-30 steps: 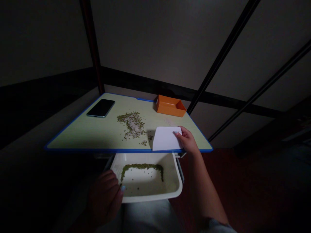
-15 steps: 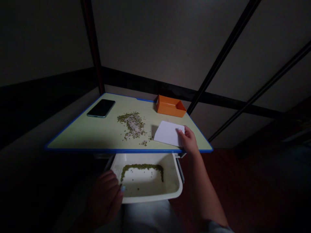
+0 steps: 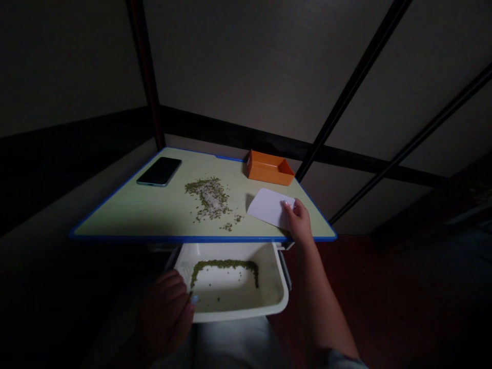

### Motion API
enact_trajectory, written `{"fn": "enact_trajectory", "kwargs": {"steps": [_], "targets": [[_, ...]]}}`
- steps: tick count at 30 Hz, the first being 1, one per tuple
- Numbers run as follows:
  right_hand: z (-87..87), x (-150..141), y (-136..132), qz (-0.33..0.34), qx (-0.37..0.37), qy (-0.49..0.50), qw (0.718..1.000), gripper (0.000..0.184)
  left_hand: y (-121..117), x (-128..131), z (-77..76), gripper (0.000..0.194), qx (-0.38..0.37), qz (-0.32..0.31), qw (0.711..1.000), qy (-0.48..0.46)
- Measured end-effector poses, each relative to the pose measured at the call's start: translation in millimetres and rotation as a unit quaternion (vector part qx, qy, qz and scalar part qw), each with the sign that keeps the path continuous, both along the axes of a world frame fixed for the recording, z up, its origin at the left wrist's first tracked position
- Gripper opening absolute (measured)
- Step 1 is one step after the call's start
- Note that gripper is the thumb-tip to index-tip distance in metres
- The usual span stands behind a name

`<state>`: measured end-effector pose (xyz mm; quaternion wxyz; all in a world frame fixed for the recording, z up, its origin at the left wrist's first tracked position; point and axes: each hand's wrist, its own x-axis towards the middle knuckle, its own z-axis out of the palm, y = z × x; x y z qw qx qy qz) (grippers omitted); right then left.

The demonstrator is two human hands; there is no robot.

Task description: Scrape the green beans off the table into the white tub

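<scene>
Between thumb and fingers, my right hand (image 3: 300,220) pinches a white card (image 3: 269,206), tilted over the right part of the tabletop. Left of the card, small green beans (image 3: 209,197) lie scattered with some pale grains among them. Below the table's front edge is a white plastic drawer bin (image 3: 269,310), with more green beans (image 3: 226,263) in a band along its back and sides and a few loose on its floor. My left hand (image 3: 165,312), in shadow, is closed at the bin's left front rim; its fingers appear curled over that edge.
The pale green tabletop (image 3: 123,215) has a blue rim. A dark-screened phone (image 3: 160,171) lies at its back left, and an orange open box (image 3: 270,168) stands at the back right. Panelled walls (image 3: 238,66) rise close behind the table.
My right hand has drawn the card up and to the right, away from the scattered beans, uncovering a few near the front edge. My left hand and the bin have stayed put.
</scene>
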<state>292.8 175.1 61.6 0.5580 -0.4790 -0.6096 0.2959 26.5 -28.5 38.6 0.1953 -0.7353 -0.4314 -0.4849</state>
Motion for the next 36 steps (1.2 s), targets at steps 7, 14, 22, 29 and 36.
{"fn": "enact_trajectory", "kwargs": {"steps": [7,14,22,29,36], "targets": [[0.0,-3.0,4.4,0.048,-0.011,0.021,0.999,0.029,1.1,-0.5,0.8,0.020,0.009,-0.025,0.999,0.028],[2.4,-4.2,2.5,0.071,-0.020,0.026,0.997,0.028,1.0,-1.6,-2.1,0.019,0.008,-0.024,0.999,0.032],[-0.6,-1.2,2.3,0.082,-0.015,0.003,0.997,0.027,0.6,-1.5,-2.7,0.019,0.016,-0.023,0.999,0.020],[0.1,0.5,0.2,0.077,-0.016,0.042,0.996,0.028,1.6,-0.4,-0.3,0.019,0.016,-0.031,0.999,0.018],[-1.1,0.8,1.1,0.079,-0.019,0.039,0.996,0.030,0.3,-0.6,0.3,0.020,0.011,-0.028,0.999,0.022]]}}
